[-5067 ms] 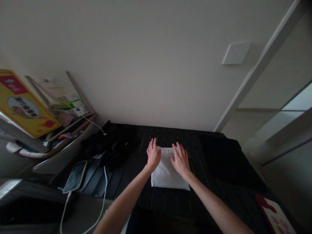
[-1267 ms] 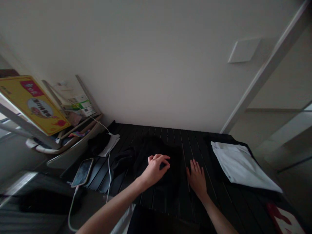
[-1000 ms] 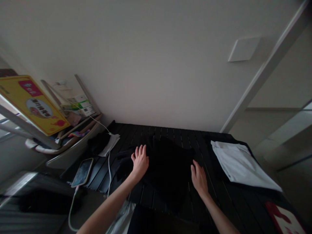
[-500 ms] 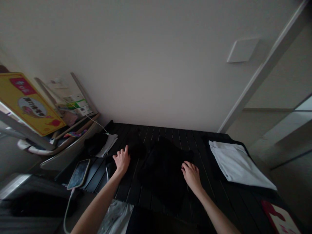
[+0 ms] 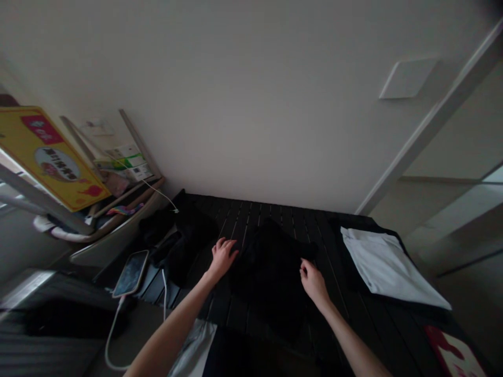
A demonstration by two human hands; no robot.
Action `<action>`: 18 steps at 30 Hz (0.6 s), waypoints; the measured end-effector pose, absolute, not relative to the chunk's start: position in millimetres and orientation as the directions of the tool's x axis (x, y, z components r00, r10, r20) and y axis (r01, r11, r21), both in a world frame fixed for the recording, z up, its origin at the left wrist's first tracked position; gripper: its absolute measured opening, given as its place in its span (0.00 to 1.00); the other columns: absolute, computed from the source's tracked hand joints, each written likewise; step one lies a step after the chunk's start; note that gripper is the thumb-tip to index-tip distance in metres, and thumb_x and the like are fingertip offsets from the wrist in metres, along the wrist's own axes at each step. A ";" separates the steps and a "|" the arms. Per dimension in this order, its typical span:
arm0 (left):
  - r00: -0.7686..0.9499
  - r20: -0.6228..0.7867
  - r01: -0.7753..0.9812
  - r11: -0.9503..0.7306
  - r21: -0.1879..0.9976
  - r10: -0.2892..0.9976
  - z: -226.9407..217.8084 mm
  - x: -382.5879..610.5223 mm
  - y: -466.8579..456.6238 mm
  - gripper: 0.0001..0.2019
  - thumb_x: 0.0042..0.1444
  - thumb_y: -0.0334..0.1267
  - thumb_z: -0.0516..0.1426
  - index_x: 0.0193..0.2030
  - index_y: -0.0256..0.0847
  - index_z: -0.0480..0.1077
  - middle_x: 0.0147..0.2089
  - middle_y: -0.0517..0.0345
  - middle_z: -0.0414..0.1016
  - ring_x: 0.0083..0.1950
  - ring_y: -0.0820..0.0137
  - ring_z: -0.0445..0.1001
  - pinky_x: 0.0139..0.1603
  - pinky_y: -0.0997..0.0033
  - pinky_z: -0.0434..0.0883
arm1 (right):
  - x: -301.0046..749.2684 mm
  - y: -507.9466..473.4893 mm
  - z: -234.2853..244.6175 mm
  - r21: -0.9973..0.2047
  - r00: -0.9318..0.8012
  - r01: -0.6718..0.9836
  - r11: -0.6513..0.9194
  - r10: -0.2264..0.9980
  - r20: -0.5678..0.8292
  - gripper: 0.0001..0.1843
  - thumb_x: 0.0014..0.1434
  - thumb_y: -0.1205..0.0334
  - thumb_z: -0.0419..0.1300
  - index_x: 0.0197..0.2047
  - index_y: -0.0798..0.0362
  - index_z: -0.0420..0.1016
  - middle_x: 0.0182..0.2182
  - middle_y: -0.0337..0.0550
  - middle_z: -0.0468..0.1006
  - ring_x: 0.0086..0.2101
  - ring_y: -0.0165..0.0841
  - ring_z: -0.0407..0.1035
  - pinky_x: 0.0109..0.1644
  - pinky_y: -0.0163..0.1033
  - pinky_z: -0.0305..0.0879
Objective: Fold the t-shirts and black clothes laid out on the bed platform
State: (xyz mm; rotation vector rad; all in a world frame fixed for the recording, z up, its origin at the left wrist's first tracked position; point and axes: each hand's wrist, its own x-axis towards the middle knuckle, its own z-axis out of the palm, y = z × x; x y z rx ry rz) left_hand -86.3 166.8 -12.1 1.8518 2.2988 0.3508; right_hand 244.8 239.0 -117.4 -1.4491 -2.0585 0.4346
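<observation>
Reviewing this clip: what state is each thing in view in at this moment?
Left hand: open, fingers spread, at the black garment's left edge.
Right hand: fingers slightly curled, at the garment's right edge.
Black garment: unfolded on the slatted table.
White garment: folded flat on a black cloth.
Smartphone: lying screen up, white cable plugged in.

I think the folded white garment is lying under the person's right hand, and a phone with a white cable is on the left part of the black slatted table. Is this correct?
Not quite. The folded white garment is not under the right hand. It lies apart at the far right of the table, on a dark cloth, and the right hand is at the black garment. The phone and white cable are as you say. The head view shows this.
</observation>
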 end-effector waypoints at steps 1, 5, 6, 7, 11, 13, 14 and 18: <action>-0.178 -0.020 0.932 0.175 0.318 0.984 -15.4 -74.3 170.2 0.21 0.61 0.40 0.53 0.62 0.53 0.63 0.63 0.57 0.67 0.68 0.58 0.52 0.62 0.52 0.57 | 246.8 240.0 -114.8 -0.575 -0.234 0.736 0.357 0.931 0.279 0.17 0.59 0.64 0.45 0.44 0.54 0.72 0.44 0.53 0.77 0.45 0.39 0.72 0.48 0.43 0.68; -0.066 -0.075 0.920 0.089 0.381 0.995 -19.0 -29.3 173.8 0.27 0.57 0.47 0.58 0.64 0.53 0.61 0.63 0.56 0.67 0.67 0.57 0.53 0.61 0.54 0.59 | 244.7 235.8 -95.9 -0.594 -0.140 0.731 0.336 0.926 0.351 0.19 0.63 0.54 0.44 0.44 0.55 0.71 0.54 0.59 0.70 0.54 0.45 0.64 0.55 0.50 0.62; -0.041 -0.080 0.910 0.070 0.409 0.996 -18.0 -17.6 170.9 0.30 0.55 0.51 0.59 0.65 0.53 0.59 0.64 0.54 0.65 0.68 0.55 0.52 0.62 0.51 0.58 | 240.0 232.6 -89.8 -0.608 -0.095 0.732 0.307 0.930 0.355 0.22 0.62 0.50 0.45 0.46 0.56 0.70 0.55 0.62 0.68 0.55 0.48 0.63 0.55 0.52 0.61; -0.015 -0.087 0.896 0.052 0.441 0.996 -16.9 -5.4 166.3 0.35 0.53 0.56 0.59 0.66 0.53 0.57 0.66 0.52 0.62 0.69 0.52 0.50 0.63 0.48 0.56 | 233.6 228.7 -83.7 -0.638 -0.049 0.724 0.262 0.942 0.331 0.26 0.61 0.45 0.47 0.50 0.57 0.69 0.56 0.63 0.67 0.55 0.50 0.63 0.55 0.54 0.60; 0.227 -0.167 0.805 -0.089 0.587 0.959 -15.7 44.4 135.9 0.47 0.40 0.68 0.61 0.67 0.60 0.53 0.73 0.47 0.44 0.71 0.39 0.38 0.62 0.31 0.47 | 203.7 213.3 -67.8 -0.833 -0.003 0.553 -0.010 1.000 -0.014 0.39 0.51 0.38 0.57 0.57 0.60 0.65 0.53 0.65 0.70 0.53 0.52 0.65 0.55 0.53 0.61; 0.385 -0.202 0.746 -0.175 0.642 0.901 -15.6 62.7 120.1 0.44 0.39 0.69 0.61 0.65 0.63 0.57 0.74 0.50 0.36 0.71 0.34 0.35 0.61 0.27 0.45 | 196.2 210.8 -66.4 -0.870 -0.026 0.487 -0.078 0.994 -0.103 0.37 0.48 0.41 0.60 0.54 0.59 0.67 0.51 0.63 0.72 0.53 0.52 0.66 0.56 0.51 0.60; 0.429 -0.214 0.727 -0.195 0.658 0.878 -14.7 68.4 113.9 0.42 0.40 0.68 0.60 0.63 0.63 0.60 0.74 0.52 0.34 0.70 0.33 0.34 0.60 0.25 0.45 | 195.7 211.7 -66.7 -0.879 -0.028 0.469 -0.087 0.993 -0.114 0.34 0.48 0.43 0.60 0.53 0.58 0.69 0.50 0.61 0.73 0.53 0.52 0.66 0.56 0.51 0.60; 0.351 -0.212 0.672 -0.088 0.735 0.912 -5.3 68.6 104.9 0.39 0.48 0.61 0.60 0.66 0.58 0.56 0.74 0.51 0.36 0.71 0.39 0.43 0.64 0.34 0.49 | 205.6 224.0 -66.4 -0.918 0.021 0.362 -0.161 0.986 -0.165 0.30 0.52 0.45 0.55 0.51 0.56 0.72 0.52 0.58 0.74 0.56 0.49 0.64 0.59 0.50 0.57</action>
